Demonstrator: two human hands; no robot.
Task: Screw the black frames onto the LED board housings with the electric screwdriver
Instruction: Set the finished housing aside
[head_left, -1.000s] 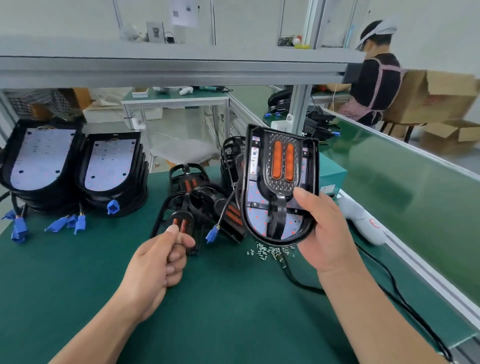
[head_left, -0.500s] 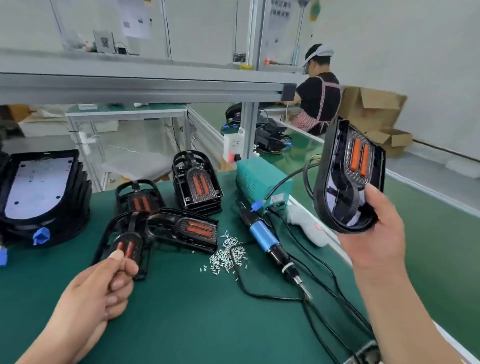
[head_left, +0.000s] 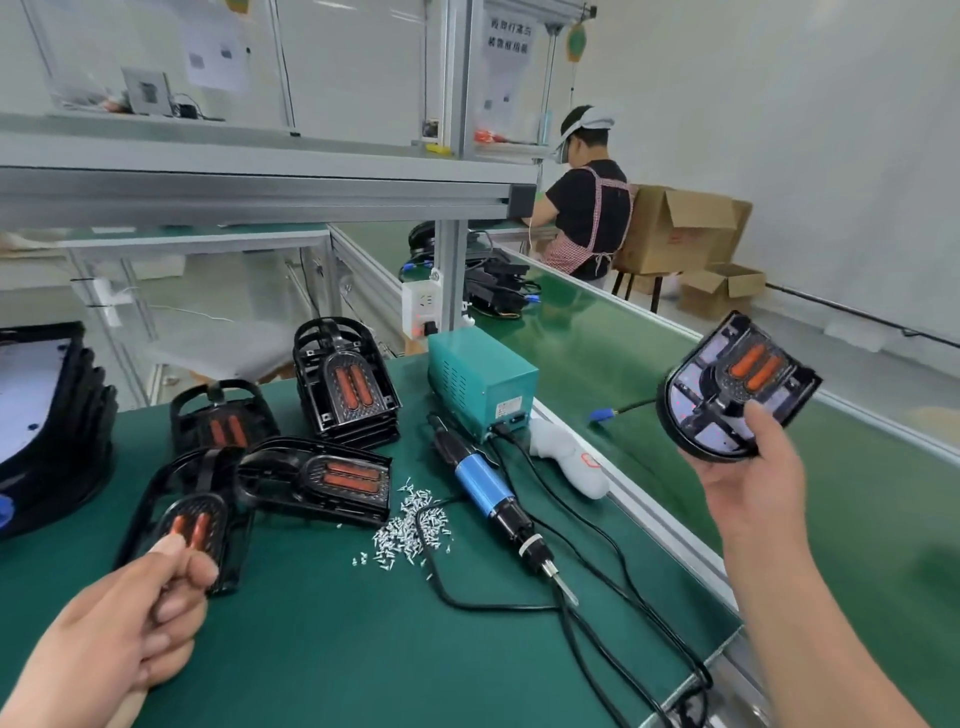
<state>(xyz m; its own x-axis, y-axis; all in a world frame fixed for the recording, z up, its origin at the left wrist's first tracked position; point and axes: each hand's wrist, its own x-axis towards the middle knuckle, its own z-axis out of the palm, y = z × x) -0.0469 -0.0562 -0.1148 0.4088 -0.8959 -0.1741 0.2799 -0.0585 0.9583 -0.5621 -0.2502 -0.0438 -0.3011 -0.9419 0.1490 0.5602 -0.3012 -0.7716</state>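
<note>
Held assembly: a housing with its black frame fitted (head_left: 737, 384) is held up at the right, out over the conveyor belt (head_left: 597, 364) and clear of the bench (head_left: 337, 649).
Right hand (head_left: 748, 478): the rounded end of the assembly is gripped, with the thumb laid on the top face and the fingers wrapped beneath the rim.
Left hand (head_left: 119, 618): the fingers are curled and the thumb is pressed on the forefinger. Whether anything small is pinched cannot be told.
Weight: judged light, since it is carried by one end in one hand.
Stiffness: the moulded shell is judged rigid. The thin ribs of the frame are likely to flex.
Fragility: the LED board is exposed between the ribs and is best left untouched.
Hold: the outer rim is judged the safest place.
Electric screwdriver (head_left: 498, 512): it lies unheld on the bench, just beside the loose screws (head_left: 410, 525).
Spare frames (head_left: 317, 480): they are scattered and stacked on the bench.
</note>
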